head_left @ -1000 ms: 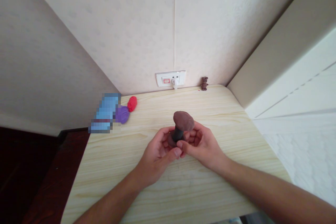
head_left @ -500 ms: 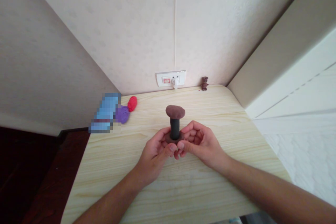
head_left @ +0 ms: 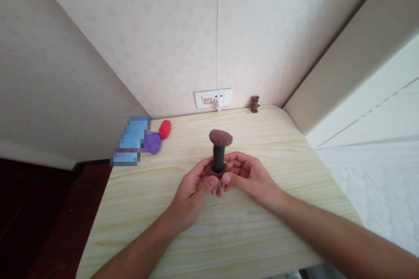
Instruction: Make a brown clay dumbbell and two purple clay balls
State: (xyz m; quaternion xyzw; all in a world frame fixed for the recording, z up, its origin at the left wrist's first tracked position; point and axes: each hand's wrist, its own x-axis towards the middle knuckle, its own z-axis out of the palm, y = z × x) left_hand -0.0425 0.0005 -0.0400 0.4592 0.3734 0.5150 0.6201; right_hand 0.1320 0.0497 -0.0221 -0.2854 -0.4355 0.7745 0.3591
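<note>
Leaning to the right a second ago, the spool-shaped clay piece (head_left: 218,158) now stands nearly upright in the head view, its brown cap (head_left: 221,137) swung left and away from the person, with only a slight shift to the right over the last half second. It sits between the two hands, over the middle of the counter (head_left: 248,244), black stem (head_left: 218,157) rising from a round brown base (head_left: 214,172). Left hand (head_left: 192,194) has its fingers clamped on the left side of that base, thumb at the near rim. Right hand (head_left: 251,178) has its fingers curled in and closed on the right side of the base, thumb tip just beside the left one. Whether the hands touch the counter, I cannot tell. Toward the back left, a purple lump (head_left: 152,142) lies against a red lump (head_left: 165,129), next to a pixelated blue object (head_left: 132,139). At the back right a small brown bear figurine (head_left: 255,104) stands near the wall, to the right of a wall socket (head_left: 207,99) holding a white plug (head_left: 218,103).
</note>
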